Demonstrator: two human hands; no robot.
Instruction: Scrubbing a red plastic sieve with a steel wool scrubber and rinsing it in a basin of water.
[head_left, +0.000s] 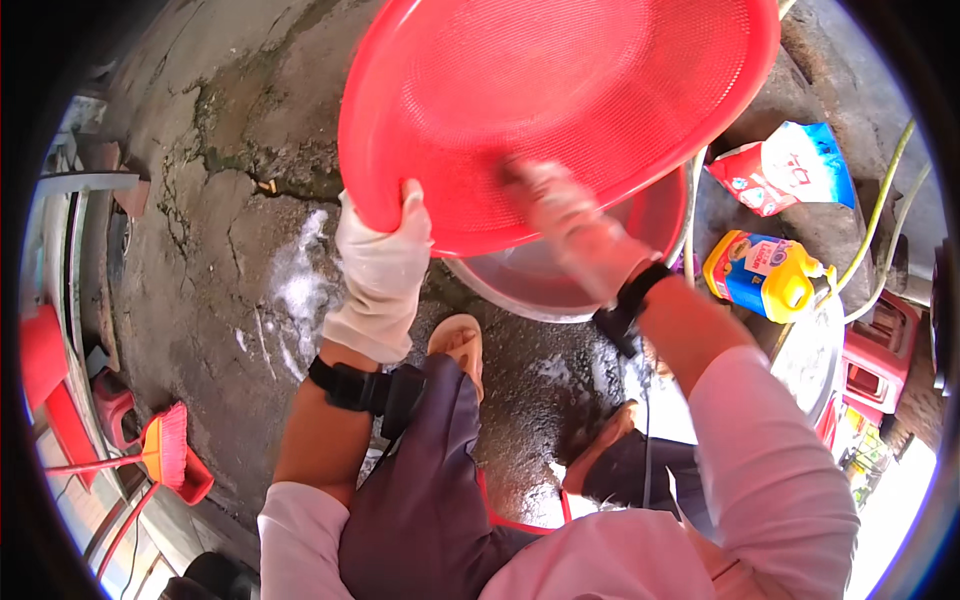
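Observation:
My left hand (385,250), in a whitish glove, grips the near left rim of a large red plastic mesh basket (530,70). The thumb lies over the rim, and the basket is raised and tilted. Against the inside of its near wall is my right hand (575,220), also gloved and smeared by motion. At its fingertips shows a small dark blurred thing (515,180), too unclear to name. A round basin (665,210) with a red inner wall stands below, partly hidden by the basket and my right hand.
At right lie a red, white and blue packet (785,168) and a yellow jug (765,275) with a blue label, near a greenish hose (882,190). White suds (305,280) lie on cracked wet concrete. An orange broom (165,450) and red dustpan (197,482) are at left; a red stool (880,355), right.

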